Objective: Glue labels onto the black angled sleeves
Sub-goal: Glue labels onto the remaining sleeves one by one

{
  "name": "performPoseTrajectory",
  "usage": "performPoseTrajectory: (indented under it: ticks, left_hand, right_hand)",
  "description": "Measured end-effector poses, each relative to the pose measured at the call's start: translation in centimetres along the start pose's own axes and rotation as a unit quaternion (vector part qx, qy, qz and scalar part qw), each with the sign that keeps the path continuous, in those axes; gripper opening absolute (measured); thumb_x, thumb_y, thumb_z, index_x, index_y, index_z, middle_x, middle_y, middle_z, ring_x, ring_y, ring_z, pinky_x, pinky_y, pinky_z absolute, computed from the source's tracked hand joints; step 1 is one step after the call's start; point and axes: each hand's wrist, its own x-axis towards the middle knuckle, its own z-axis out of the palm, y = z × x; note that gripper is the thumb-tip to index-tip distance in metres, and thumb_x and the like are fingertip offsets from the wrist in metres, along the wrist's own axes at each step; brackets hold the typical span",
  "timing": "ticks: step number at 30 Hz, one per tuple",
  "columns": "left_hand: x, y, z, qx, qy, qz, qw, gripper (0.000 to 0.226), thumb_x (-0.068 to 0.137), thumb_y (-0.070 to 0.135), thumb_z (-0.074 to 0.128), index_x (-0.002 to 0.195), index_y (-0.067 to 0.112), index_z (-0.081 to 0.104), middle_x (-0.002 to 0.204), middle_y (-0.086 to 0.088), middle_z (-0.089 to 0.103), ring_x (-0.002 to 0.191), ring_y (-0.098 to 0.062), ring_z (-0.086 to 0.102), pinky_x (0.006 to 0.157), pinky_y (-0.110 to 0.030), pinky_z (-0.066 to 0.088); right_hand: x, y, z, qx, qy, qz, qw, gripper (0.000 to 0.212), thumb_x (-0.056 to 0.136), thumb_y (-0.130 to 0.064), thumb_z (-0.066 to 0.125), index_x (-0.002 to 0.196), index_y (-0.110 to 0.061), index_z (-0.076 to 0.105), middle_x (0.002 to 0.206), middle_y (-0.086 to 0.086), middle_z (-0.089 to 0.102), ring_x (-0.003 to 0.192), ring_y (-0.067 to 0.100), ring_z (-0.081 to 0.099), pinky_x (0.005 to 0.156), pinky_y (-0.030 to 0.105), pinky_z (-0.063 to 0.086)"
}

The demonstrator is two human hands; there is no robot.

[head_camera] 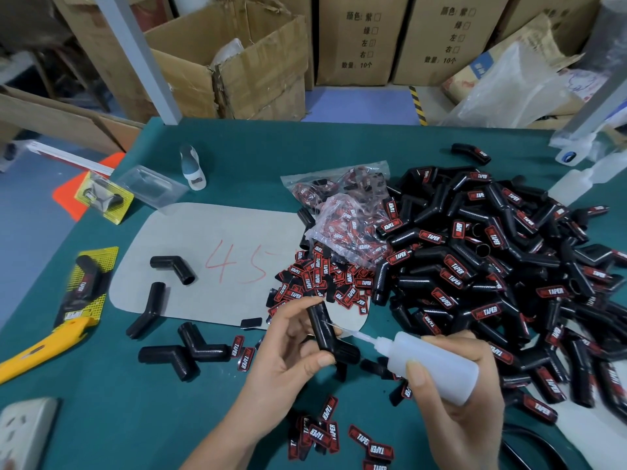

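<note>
My left hand (288, 340) grips a black angled sleeve (325, 330) upright above the green table. My right hand (458, 395) holds a translucent white glue bottle (437, 361), whose thin nozzle tip touches the sleeve's side. Several bare sleeves (173, 266) lie on and around a grey mat (217, 232) to the left. A big pile of labelled sleeves (492, 266) fills the right. Loose red-and-black labels (319, 283) are heaped in the middle, and more labels (325, 432) lie near the front edge.
Plastic bags of labels (342, 205) rest behind the label heap. A yellow utility knife (37, 351), packaged sleeves (84, 286), blister packs (101, 195) and a power strip (23, 432) sit at the left. Another glue bottle (573, 184) lies far right. Cardboard boxes (237, 59) stand behind the table.
</note>
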Motion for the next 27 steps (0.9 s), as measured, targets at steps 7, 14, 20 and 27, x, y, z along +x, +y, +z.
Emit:
performPoseTrajectory:
  ticks: [7,14,20,27]
  left_hand:
    - [0.15,0.18,0.15,-0.018,-0.011,-0.010,1.000,0.061,0.093,0.005,0.071,0.141,0.038,0.056,0.130,-0.004,0.068,0.115,-0.013,0.068,0.098,-0.021,0.052]
    - [0.15,0.38,0.08,-0.028,-0.005,-0.015,0.999,0.058,0.092,0.020,0.076,0.143,0.039,0.056,0.130,-0.014,0.067,0.120,-0.022,0.067,0.100,-0.026,0.053]
    - [0.21,0.36,0.21,-0.035,-0.025,-0.009,0.999,0.058,0.094,0.015,0.071,0.144,0.039,0.054,0.129,-0.015,0.069,0.126,-0.028,0.066,0.100,-0.029,0.054]
    - [0.18,0.39,0.17,-0.035,-0.037,-0.010,0.999,0.059,0.097,0.011,0.071,0.146,0.038,0.052,0.131,-0.016,0.069,0.127,-0.028,0.065,0.101,-0.028,0.053]
  right_hand:
    - [0.02,-0.03,-0.04,0.003,0.007,0.003,1.000,0.028,0.079,-0.038,0.072,0.106,-0.042,0.065,0.097,-0.012,0.064,0.068,0.015,0.066,0.054,0.022,0.053]
    - [-0.08,-0.04,0.03,0.006,0.005,0.002,1.000,0.027,0.080,-0.037,0.073,0.105,-0.040,0.065,0.097,-0.010,0.064,0.068,0.010,0.066,0.056,0.019,0.053]
    - [0.16,-0.06,0.00,-0.003,0.020,-0.001,1.000,0.028,0.081,-0.038,0.072,0.107,-0.043,0.064,0.099,-0.014,0.065,0.068,0.012,0.066,0.053,0.019,0.052]
    - [0.14,-0.07,-0.07,0.008,0.022,0.000,1.000,0.028,0.080,-0.037,0.073,0.106,-0.042,0.064,0.097,-0.011,0.063,0.064,0.013,0.065,0.051,0.021,0.052]
